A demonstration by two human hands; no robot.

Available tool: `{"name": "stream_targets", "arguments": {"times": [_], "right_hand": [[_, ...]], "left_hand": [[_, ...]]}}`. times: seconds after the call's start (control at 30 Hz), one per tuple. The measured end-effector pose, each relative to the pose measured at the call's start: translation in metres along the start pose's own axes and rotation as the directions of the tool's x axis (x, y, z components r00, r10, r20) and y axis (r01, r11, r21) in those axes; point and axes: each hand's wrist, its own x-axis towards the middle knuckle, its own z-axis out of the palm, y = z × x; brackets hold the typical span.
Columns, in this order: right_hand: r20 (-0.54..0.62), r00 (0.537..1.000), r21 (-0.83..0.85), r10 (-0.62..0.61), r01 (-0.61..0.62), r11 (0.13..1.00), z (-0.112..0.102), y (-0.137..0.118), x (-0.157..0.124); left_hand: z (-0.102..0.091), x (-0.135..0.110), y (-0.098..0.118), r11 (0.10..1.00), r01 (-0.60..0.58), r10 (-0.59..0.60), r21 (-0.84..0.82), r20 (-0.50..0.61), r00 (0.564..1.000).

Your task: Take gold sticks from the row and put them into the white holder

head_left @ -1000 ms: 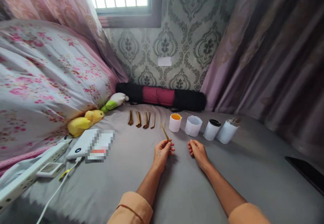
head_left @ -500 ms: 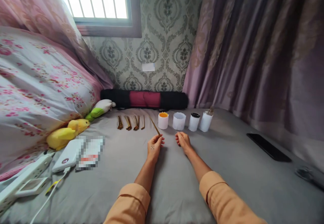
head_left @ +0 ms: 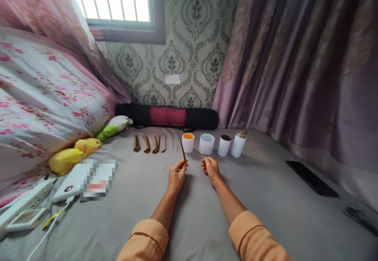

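My left hand [head_left: 177, 174] pinches the lower end of a thin brown stick [head_left: 181, 145], which points up and away, leaning slightly left. My right hand [head_left: 211, 169] is closed with curled fingers; anything inside it is hidden. Beyond the hands stands a row of white-wrapped containers: one with orange contents [head_left: 188, 143], a wide whitish one [head_left: 206, 144], one with a black top [head_left: 225, 146] and a taller one [head_left: 238, 145] with something brown on top. Left of the stick lie small bundles of thin brown sticks [head_left: 147, 144] and a single short stick [head_left: 164, 144].
A black and maroon roll [head_left: 167, 116] lies along the wall. At left are plush toys [head_left: 67, 159], a white power bank [head_left: 71, 182] with a cable, a blurred packet [head_left: 100, 180] and a power strip [head_left: 32, 202]. A black phone [head_left: 311, 178] lies at right on the grey sheet [head_left: 265, 198].
The stick in my left hand has swung more upright, its tip rising and moving right. Both hands stay apart, with the right still closed. The view has shifted slightly.
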Motion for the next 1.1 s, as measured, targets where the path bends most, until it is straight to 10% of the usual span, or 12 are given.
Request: {"name": "stream_targets", "arguments": {"times": [1.1], "right_hand": [[0.087,0.995,0.064,0.038,-0.043,0.997,-0.005,0.000,0.006]], "left_hand": [[0.004,0.007,0.008,0.813,-0.352,0.271,0.464,0.235,0.934]]}}
